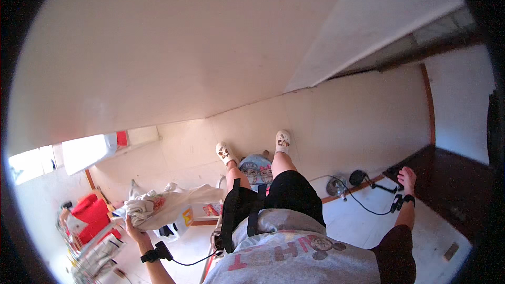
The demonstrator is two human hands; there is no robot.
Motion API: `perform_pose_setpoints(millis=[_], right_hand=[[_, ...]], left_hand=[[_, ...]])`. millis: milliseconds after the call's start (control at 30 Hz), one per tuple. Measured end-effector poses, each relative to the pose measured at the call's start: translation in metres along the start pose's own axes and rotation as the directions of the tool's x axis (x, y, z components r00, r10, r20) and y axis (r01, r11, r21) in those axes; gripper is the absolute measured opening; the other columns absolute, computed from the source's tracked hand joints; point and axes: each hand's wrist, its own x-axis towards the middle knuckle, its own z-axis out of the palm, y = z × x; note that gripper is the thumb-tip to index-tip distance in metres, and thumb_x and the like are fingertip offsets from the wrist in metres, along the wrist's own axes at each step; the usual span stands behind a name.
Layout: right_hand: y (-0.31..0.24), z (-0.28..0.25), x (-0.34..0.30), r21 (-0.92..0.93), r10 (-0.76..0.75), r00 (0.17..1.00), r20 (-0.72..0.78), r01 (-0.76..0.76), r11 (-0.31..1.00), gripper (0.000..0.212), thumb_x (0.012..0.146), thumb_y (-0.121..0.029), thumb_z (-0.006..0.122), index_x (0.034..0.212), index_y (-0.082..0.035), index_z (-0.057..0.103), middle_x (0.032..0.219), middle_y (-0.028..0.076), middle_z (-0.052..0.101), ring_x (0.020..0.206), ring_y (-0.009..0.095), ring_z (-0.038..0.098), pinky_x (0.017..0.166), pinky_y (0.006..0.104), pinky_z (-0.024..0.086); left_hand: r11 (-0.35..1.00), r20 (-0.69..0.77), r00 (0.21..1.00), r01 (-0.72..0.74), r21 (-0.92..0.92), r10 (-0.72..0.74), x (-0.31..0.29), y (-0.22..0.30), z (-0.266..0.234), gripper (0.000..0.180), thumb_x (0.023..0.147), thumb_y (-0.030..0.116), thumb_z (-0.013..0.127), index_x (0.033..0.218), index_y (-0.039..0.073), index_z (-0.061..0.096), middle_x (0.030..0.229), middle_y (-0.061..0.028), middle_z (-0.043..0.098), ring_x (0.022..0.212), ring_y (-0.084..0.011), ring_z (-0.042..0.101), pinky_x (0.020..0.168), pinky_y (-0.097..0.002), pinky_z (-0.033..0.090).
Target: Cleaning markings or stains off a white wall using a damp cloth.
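Note:
My left hand [135, 231] is at the lower left, closed on the bunched end of a pale cloth, maybe a garment, with a reddish print [158, 203]. The cloth stretches out to the right, toward my left leg. Held away from my body at the right, my right hand [406, 179] has nothing in it and its fingers are apart. A dark doorway or floor area lies beside that hand. Each wrist wears a black strapped device with a cable.
Between my white clogs [283, 140] is a light-blue item with cartoon faces [256, 170]. Red cloth [90, 215] and other fabrics hang on a rack at the left. A white bag with a yellow mark [185, 221] sits below the held cloth. A round metal object [335, 185] stands right of my legs.

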Motion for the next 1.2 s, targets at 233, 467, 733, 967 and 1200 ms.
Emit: perform_pose_setpoints(millis=[233, 467, 733, 967, 1200], right_hand=[[-0.073, 0.075, -0.014, 0.029, -0.142, 0.977, 0.156, 0.139, 0.99, 0.026, 0.086, -0.026, 0.058, 0.103, -0.007, 0.057, 0.084, 0.009, 0.063, 0.064, 0.018, 0.061, 0.052, 0.0286, 0.048], [-0.129, 0.169, -0.098, -0.14, -0.236, 0.958, 0.165, 0.259, 0.956, 0.029, 0.086, -0.027, 0.056, 0.107, -0.006, 0.055, 0.086, 0.009, 0.063, 0.065, 0.019, 0.062, 0.055, 0.0291, 0.049], [-0.155, 0.208, -0.158, -0.118, -0.357, 0.871, 0.337, 0.415, 0.902, 0.029, 0.084, -0.021, 0.057, 0.108, -0.005, 0.053, 0.092, 0.011, 0.063, 0.072, 0.021, 0.062, 0.064, 0.0327, 0.053], [-0.171, 0.23, -0.186, -0.43, -0.136, 0.95, 0.282, 0.251, 0.867, 0.022, 0.084, -0.021, 0.059, 0.096, -0.003, 0.057, 0.081, 0.013, 0.064, 0.066, 0.02, 0.063, 0.06, 0.0312, 0.054], [-0.234, 0.102, -0.118, -0.912, -0.36, 0.906, 0.22, 0.322, 0.254, 0.007, 0.073, -0.013, 0.06, 0.069, -0.008, 0.058, 0.06, 0.01, 0.057, 0.055, 0.025, 0.056, 0.05, 0.0364, 0.049]], left_hand=[[0.998, -0.231, 0.971, -0.058, 0.036, 0.064, 0.014, -0.028, -0.072, 0.034, 0.087, 0.026, 0.052, 0.106, -0.002, 0.058, 0.1, -0.0103, 0.06, 0.09, -0.0206, 0.059, 0.077, -0.0331, 0.048], [0.992, -0.312, 0.949, 0.005, -0.129, -0.046, 0.054, -0.067, -0.093, 0.033, 0.085, 0.023, 0.056, 0.106, -0.002, 0.058, 0.103, -0.0085, 0.06, 0.092, -0.0198, 0.057, 0.082, -0.033, 0.045], [0.992, -0.38, 0.923, 0.009, -0.122, -0.055, 0.09, -0.102, -0.125, 0.035, 0.086, 0.024, 0.056, 0.108, -0.003, 0.059, 0.104, -0.0079, 0.06, 0.095, -0.0164, 0.055, 0.085, -0.0307, 0.042], [0.967, -0.408, 0.895, 0.083, -0.24, -0.179, 0.091, -0.136, -0.173, 0.034, 0.087, 0.024, 0.055, 0.11, -0.001, 0.058, 0.105, -0.0078, 0.06, 0.095, -0.0168, 0.056, 0.084, -0.0297, 0.043], [0.939, -0.523, 0.792, 0.176, -0.296, -0.313, 0.068, -0.183, -0.22, 0.036, 0.09, 0.027, 0.051, 0.111, -0.002, 0.056, 0.109, -0.01, 0.057, 0.099, -0.0178, 0.055, 0.083, -0.032, 0.045]])
